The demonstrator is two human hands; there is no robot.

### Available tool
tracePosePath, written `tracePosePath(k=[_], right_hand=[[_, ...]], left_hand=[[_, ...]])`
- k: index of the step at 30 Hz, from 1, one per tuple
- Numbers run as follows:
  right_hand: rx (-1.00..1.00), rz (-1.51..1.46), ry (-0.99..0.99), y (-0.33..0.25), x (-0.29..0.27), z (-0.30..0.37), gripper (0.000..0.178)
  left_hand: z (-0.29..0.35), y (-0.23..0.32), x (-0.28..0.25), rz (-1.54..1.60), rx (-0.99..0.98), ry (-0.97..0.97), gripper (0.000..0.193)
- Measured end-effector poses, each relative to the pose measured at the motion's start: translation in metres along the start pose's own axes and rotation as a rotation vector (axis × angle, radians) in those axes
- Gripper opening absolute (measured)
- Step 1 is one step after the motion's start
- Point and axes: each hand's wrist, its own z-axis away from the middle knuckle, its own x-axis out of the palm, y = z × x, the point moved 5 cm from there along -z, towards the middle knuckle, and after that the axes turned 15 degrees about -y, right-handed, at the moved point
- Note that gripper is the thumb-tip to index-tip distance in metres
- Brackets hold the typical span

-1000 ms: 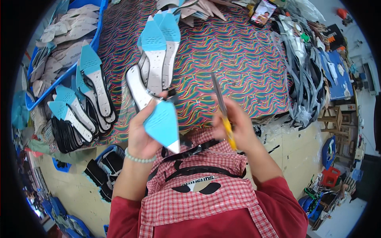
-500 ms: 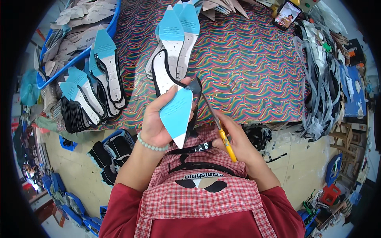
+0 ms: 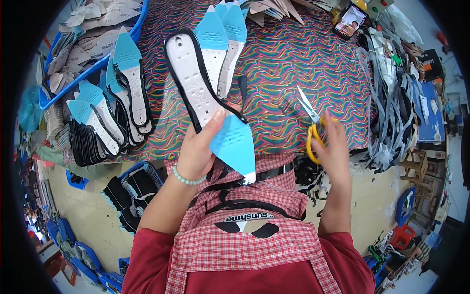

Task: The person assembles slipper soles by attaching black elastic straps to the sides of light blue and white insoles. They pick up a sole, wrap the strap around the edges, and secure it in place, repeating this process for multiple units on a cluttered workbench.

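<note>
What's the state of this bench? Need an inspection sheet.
Surface: multicoloured wavy-patterned table cover.
Work items: insole, white and turquoise with black edging; scissors, yellow-handled, blades parted.
Clutter: stacked insoles on the left, blue bin beyond them, phone at the far right, grey and black strips at the right edge.
Left grip: closed on the insole.
Right grip: at the scissors' handles, blurred; firm hold unclear.
Cables: nothing seen for certain.
Surroundings: wooden stool at right, black scraps below the table edge.

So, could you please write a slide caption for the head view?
Left hand holding a blue-and-white insole with black edging, right hand at yellow-handled scissors, over a patterned tablecloth.
</note>
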Motion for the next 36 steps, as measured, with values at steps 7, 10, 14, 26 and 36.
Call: tracePosePath(k=[7, 10, 14, 26, 36], right_hand=[[-0.374, -0.481, -0.334, -0.098, 0.019, -0.001, 0.021], [-0.506, -0.6, -0.13, -0.116, 0.028, 0.004, 0.021], [-0.688, -0.459, -0.236, -0.124, 0.052, 0.015, 0.018], [-0.516, -0.569, -0.347, -0.113, 0.063, -0.029, 0.023], [-0.77, -0.102, 0.063, -0.109, 0.055, -0.116, 0.02]], left_hand=[[0.007, -0.012, 0.03, -0.35, 0.044, -0.18, 0.044], [0.014, 0.013, 0.031, -0.555, 0.29, -0.302, 0.053], [0.03, 0.08, 0.041, -0.003, 0.521, -0.384, 0.061], [0.124, 0.145, 0.033, -1.224, 0.75, -0.586, 0.018], [0.075, 0.101, -0.082, -1.536, 0.243, 0.144, 0.046]])
